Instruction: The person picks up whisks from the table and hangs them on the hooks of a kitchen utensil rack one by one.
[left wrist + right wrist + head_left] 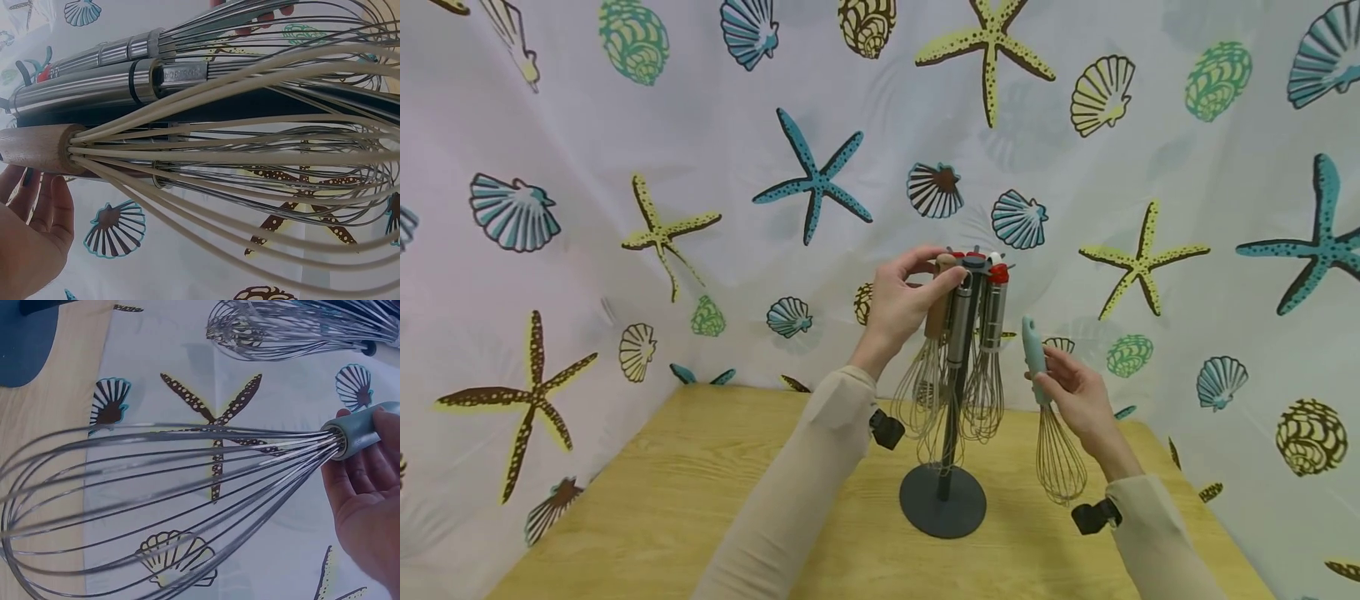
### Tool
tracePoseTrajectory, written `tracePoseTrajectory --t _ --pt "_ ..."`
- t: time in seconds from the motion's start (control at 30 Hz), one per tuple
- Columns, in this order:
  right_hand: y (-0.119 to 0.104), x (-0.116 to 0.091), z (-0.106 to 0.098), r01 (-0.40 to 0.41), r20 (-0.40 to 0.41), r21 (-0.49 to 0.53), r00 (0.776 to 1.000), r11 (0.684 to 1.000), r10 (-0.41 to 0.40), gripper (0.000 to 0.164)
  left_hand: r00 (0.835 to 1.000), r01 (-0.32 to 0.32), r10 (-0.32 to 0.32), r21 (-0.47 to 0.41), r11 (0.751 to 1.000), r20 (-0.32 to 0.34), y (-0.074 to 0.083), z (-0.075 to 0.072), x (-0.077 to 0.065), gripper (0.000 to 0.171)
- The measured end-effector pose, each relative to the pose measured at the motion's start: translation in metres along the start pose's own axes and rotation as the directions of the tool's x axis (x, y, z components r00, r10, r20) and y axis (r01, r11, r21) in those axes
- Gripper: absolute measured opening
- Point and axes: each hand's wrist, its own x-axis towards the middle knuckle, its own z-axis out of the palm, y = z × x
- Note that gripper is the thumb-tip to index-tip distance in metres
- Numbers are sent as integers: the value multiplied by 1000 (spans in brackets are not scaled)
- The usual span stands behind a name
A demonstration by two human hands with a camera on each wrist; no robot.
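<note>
My right hand (1078,396) pinches the light-blue handle of a wire whisk (1032,342), held upright to the right of a dark whisk stand (925,508). Its wire loops hang downward and spread wide across the right wrist view. At the stand's top, my left hand (902,296) has its thumb and fingers around the wooden handle of a whisk (936,317) with cream-coloured loops. The thumb tip reaches the top of a steel-handled whisk (958,325) beside it. In the left wrist view, the fingers (59,206) partly disappear behind the wooden handle.
Several more whisks hang around the stand, including one with a red-topped steel handle (994,308). The stand's round base rests on a wooden table (700,500). A white curtain (865,92) printed with shells and starfish surrounds the table's back and sides.
</note>
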Motion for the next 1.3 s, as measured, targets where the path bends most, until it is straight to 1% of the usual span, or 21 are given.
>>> tracePoseTrajectory --t 0.3,0.47,0.63,0.73,0.97,1.3 --pt "-17 -3 1 56 -50 94 997 994 -51 53 1000 -3 3 13 1000 1 -1 1 -1 35" --pt "-27 -3 7 84 -55 146 996 986 -76 54 1000 -1 1 11 1000 0 -2 0 -2 34" --pt "-38 -1 10 91 -56 219 995 971 -80 54 1000 -1 1 2 1000 -5 -2 0 -2 33" --pt "-43 1 11 94 -71 265 994 960 -78 54 1000 -2 2 -1 1000 -8 -1 0 -1 33" --pt "-54 3 15 133 -105 319 989 938 -105 51 1000 3 -3 3 1000 -22 -1 0 -1 31" --pt "-66 2 17 166 -113 364 985 916 -133 49 1000 -18 18 4 1000 -25 -2 1 0 30"
